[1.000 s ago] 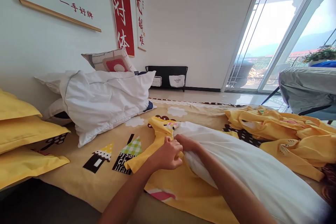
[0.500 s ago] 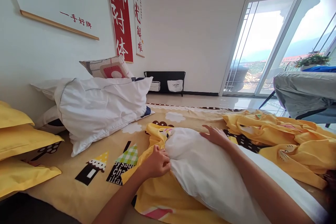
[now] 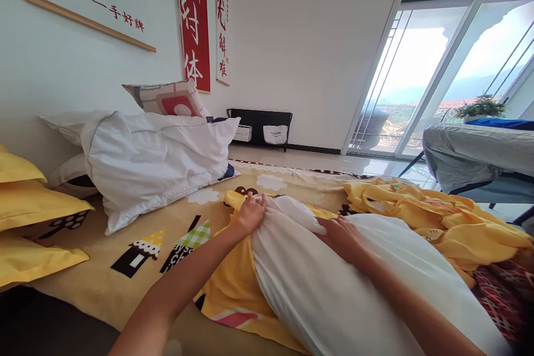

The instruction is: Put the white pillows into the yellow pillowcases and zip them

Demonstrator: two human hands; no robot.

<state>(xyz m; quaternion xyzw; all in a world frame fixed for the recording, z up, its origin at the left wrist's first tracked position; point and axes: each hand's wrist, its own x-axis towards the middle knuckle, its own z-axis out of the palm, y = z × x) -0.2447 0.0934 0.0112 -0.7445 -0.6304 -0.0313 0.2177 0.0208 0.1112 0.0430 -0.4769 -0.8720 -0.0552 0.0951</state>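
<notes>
A plump white pillow lies in front of me, its far end resting on a yellow pillowcase with a pink patch. My left hand is closed at the far left corner of the pillow, where the white cloth meets the yellow fabric; its fingertips are partly hidden. On the right, my right hand pinches a fold of the pillow's white cloth, with the forearm lying along the pillow. Between the two hands the white cloth is bunched.
A large white pillow and a patterned cushion rest by the left wall. Yellow pillows are stacked at the left edge. Crumpled yellow fabric lies right, on the beige printed bedspread. A grey-covered table stands beyond.
My left hand has moved up and away to the pillow's far corner. My right hand has gone from lying spread on the pillow to gripping its cloth, which is now bunched.
</notes>
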